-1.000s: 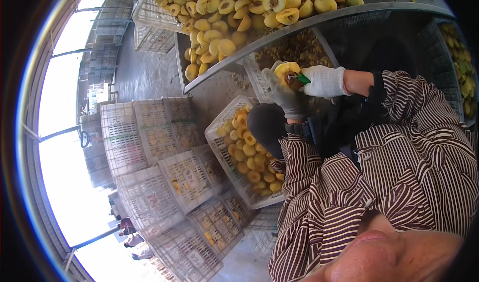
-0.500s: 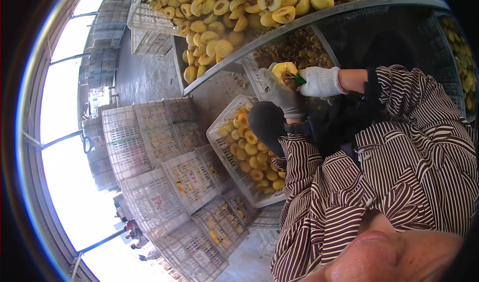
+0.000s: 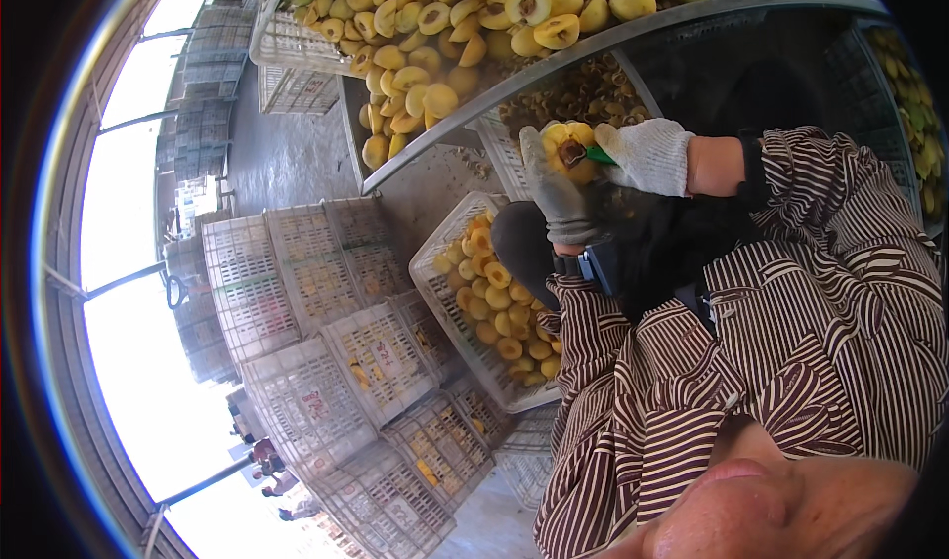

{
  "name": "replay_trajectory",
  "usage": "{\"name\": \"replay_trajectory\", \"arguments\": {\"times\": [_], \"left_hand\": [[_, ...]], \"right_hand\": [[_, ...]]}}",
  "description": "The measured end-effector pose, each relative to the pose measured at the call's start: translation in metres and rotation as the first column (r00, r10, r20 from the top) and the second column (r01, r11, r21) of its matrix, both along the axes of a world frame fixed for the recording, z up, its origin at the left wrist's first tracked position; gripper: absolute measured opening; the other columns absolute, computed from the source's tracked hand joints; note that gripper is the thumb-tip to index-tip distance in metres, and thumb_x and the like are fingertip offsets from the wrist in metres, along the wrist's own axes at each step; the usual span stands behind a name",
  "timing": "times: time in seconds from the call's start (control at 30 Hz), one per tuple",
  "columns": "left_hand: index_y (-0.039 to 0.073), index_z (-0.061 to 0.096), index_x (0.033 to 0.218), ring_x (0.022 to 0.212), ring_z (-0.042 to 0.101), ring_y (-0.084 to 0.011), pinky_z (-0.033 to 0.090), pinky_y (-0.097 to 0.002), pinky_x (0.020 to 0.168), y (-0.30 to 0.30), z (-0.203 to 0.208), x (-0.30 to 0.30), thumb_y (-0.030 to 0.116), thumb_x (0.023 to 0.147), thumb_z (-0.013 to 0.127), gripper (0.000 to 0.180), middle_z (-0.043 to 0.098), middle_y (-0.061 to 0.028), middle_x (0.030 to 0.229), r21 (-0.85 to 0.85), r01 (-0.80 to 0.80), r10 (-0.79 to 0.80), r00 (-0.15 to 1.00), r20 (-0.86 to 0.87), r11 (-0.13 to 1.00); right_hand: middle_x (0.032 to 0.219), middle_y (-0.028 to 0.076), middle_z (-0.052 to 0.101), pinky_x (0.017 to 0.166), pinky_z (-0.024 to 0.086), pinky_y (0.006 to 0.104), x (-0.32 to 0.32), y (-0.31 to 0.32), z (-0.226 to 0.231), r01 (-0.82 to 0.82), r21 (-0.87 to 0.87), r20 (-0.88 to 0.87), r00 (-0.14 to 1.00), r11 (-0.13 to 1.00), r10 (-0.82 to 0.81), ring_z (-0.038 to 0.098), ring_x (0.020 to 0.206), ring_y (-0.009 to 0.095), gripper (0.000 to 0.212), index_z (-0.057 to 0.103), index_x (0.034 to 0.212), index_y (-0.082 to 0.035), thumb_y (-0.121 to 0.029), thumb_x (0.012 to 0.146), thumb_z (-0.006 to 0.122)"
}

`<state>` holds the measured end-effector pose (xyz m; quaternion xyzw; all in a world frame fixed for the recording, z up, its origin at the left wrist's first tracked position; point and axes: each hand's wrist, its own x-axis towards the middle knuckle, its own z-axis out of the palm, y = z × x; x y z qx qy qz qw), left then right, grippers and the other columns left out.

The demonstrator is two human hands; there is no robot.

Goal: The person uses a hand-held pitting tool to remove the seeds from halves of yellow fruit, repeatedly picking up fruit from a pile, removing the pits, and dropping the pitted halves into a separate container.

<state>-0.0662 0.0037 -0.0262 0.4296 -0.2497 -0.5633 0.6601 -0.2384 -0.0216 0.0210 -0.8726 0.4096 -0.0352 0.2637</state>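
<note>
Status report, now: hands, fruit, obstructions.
Left hand holds cut yellow fruit. Right hand grips green-handled tool, at fruit's dark centre. Nothing visibly blocking.

Yellow fruit (image 3: pixel 569 151), green handle (image 3: pixel 598 155), brown-and-cream striped shirt (image 3: pixel 806 307)

Gap beyond hands (image 3: pixel 647 156), then table rim (image 3: pixel 593 48)

One gloved left hand (image 3: pixel 559 193) and one gloved right hand (image 3: pixel 647 156); one held fruit (image 3: pixel 561 144); one green-handled tool (image 3: pixel 599 154); one table (image 3: pixel 751 3); one fruit crate (image 3: pixel 455 326) by the knee, one scrap crate (image 3: pixel 502 154), one far-right crate (image 3: pixel 883 134); at least six stacked crates (image 3: pixel 301 391) at the left; fruit halves (image 3: pixel 435 17) heaped in dozens, too many to count exactly.
</note>
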Motion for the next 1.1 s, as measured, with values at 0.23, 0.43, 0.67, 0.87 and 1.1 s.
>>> {"name": "replay_trajectory", "arguments": {"times": [0.23, 0.43, 0.67, 0.87, 1.1], "left_hand": [[0.001, 0.064, 0.106, 0.087, 0.066, -0.0187, 0.054, -0.0311, 0.079, 0.008, 0.024, -0.01, 0.037, 0.105, 0.046, 0.04, 0.067, -0.0084, 0.098, -0.048, 0.059, -0.062, 0.995, -0.073, 0.997], [-0.005, 0.064, 0.109, 0.09, 0.066, -0.0193, 0.054, -0.0307, 0.082, -0.001, 0.012, -0.014, 0.033, 0.107, 0.044, 0.042, 0.068, -0.0114, 0.102, -0.574, -0.032, 0.573, -0.032, 0.819, 0.819], [-0.007, 0.064, 0.109, 0.087, 0.064, -0.0175, 0.054, -0.0285, 0.079, -0.001, 0.002, -0.029, 0.032, 0.108, 0.042, 0.044, 0.068, -0.0117, 0.1, -0.512, -0.281, 0.584, 0.416, 0.697, 0.811], [-0.005, 0.066, 0.101, 0.082, 0.064, -0.0162, 0.054, -0.0284, 0.075, -0.004, 0.008, -0.022, 0.035, 0.107, 0.045, 0.046, 0.069, -0.0106, 0.093, -0.495, -0.191, 0.53, 0.349, 0.773, 0.848], [-0.005, 0.066, 0.099, 0.076, 0.065, -0.016, 0.053, -0.0274, 0.071, -0.006, 0.016, -0.011, 0.036, 0.105, 0.05, 0.045, 0.07, -0.0105, 0.086, -0.438, -0.005, 0.386, 0.481, 0.787, 0.899]], "right_hand": [[0.094, 0.022, 0.069, 0.077, 0.052, 0.0455, -0.006, 0.001, -0.016, 0.009, 0.064, 0.098, 0.995, 0.998, -0.015, 0.068, 0.088, 0.039, 0.032, 0.055, 0.113, -0.002, -0.03, 0.103, 0.043], [0.095, 0.024, 0.068, 0.079, 0.052, 0.0461, 0.002, -0.001, -0.044, -0.026, 0.094, 0.349, 0.937, 0.995, -0.008, 0.066, 0.092, 0.042, 0.039, 0.054, 0.116, -0.001, -0.032, 0.093, 0.058], [0.095, 0.025, 0.068, 0.08, 0.051, 0.0463, 0.005, 0.0, -0.032, -0.075, 0.276, 0.38, 0.924, 0.958, -0.037, 0.065, 0.092, 0.043, 0.036, 0.056, 0.116, -0.001, -0.022, 0.087, 0.06], [0.095, 0.023, 0.068, 0.079, 0.051, 0.0446, 0.003, -0.003, -0.005, -0.088, 0.367, 0.28, 0.96, 0.926, -0.02, 0.066, 0.092, 0.041, 0.035, 0.059, 0.114, -0.003, -0.021, 0.085, 0.059], [0.085, 0.019, 0.069, 0.069, 0.055, 0.0401, 0.002, -0.014, 0.014, -0.071, 0.65, 0.119, 0.993, 0.756, -0.009, 0.069, 0.077, 0.03, 0.033, 0.059, 0.113, 0.0, -0.021, 0.088, 0.057]]}}
